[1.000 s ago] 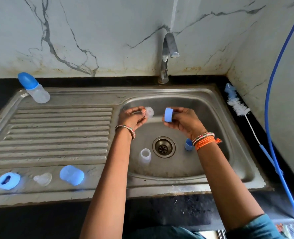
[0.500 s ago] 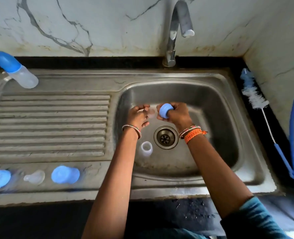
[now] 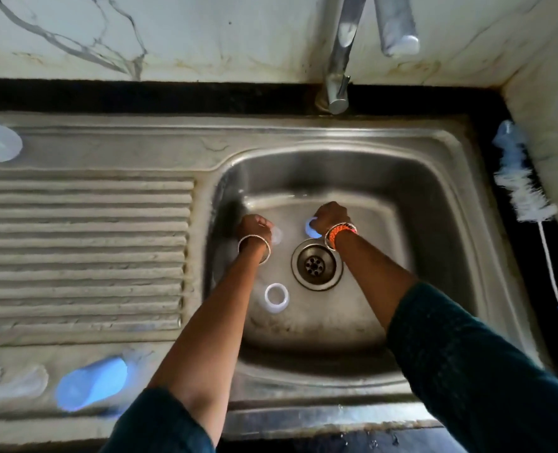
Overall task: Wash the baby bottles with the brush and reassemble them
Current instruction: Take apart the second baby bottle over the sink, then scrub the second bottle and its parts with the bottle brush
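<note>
I see the sink (image 3: 434, 178) containing one open clear bottle (image 3: 276, 297) beside the drain (image 3: 316, 264). Left hand (image 3: 254, 225) pinches a clear teat (image 3: 277, 236); right hand (image 3: 331, 214) grips a blue ring (image 3: 311, 228).

there were two hands, the left hand (image 3: 254, 227) and the right hand (image 3: 331, 215), both low in one sink (image 3: 434, 178). one tap (image 3: 339, 60) stood behind it and one drain (image 3: 316, 264) was in its floor. one open bottle (image 3: 276, 297) stood in the basin. one long brush (image 3: 526, 197) lay at the right. one blue cap (image 3: 91, 382) lay on the drainboard.
</note>
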